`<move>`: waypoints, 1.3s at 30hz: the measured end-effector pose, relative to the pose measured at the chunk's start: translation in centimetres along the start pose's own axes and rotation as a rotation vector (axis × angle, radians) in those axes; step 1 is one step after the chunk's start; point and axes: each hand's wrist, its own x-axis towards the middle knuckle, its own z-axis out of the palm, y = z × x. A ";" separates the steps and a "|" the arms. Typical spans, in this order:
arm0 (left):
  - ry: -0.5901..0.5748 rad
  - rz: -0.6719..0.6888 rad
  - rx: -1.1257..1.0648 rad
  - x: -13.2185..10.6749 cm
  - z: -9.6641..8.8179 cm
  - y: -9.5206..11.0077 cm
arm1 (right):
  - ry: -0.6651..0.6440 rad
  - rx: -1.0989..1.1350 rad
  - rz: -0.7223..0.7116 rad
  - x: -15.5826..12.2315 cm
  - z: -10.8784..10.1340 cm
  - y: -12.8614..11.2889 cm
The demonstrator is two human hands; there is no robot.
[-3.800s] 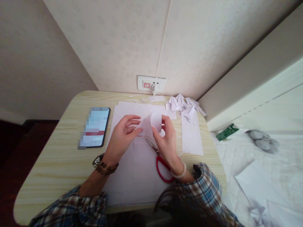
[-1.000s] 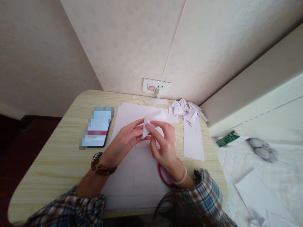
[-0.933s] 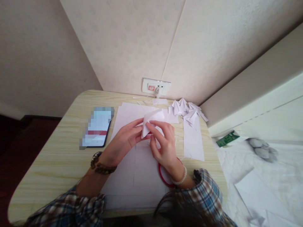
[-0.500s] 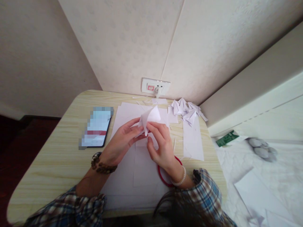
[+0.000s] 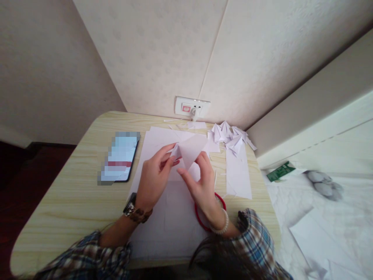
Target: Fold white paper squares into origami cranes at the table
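Note:
My left hand (image 5: pixel 154 175) pinches the left side of a folded piece of white paper (image 5: pixel 192 149) above the middle of the table. The paper is partly opened out, with a broad triangular flap to the right and a point hanging down. My right hand (image 5: pixel 201 182) has its bent fingers at the flap's right edge and its thumb stretched out below, with the flap between them. Fingertips behind the paper are hidden. Under both hands lie white paper sheets (image 5: pixel 151 233). A red ring (image 5: pixel 199 219) lies beneath my right wrist.
A phone (image 5: pixel 119 159) with a blurred screen lies on the table (image 5: pixel 67 186) at left. Several folded paper pieces (image 5: pixel 223 132) and a paper strip (image 5: pixel 239 175) sit at right. A wall socket (image 5: pixel 192 108) holds a plug. Beside the table are a green packet (image 5: pixel 280 171) and more paper (image 5: pixel 317 237).
The folded paper has opened out and its flap has swung to the right. My left hand has turned more upright, and my right thumb has spread from the fingers.

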 end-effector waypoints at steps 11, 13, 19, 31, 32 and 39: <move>-0.014 0.123 0.187 0.0 0.3 0.2 | -0.053 0.460 0.380 0.1 0.2 0.6; 0.017 0.137 0.251 -0.1 0.1 0.3 | -0.067 0.468 0.396 0.1 0.2 0.5; 0.058 0.182 0.373 -0.2 0.0 0.2 | -0.094 0.484 0.408 0.3 0.0 0.2; -0.203 0.144 0.150 -0.1 0.3 -1.4 | -0.006 0.398 0.365 0.7 -0.7 0.0; -0.199 0.149 0.168 0.0 0.3 -1.5 | 0.011 0.373 0.365 0.8 -0.7 0.0; -0.136 0.132 0.191 -0.1 0.5 -0.7 | 0.010 0.365 0.379 0.8 -0.8 0.0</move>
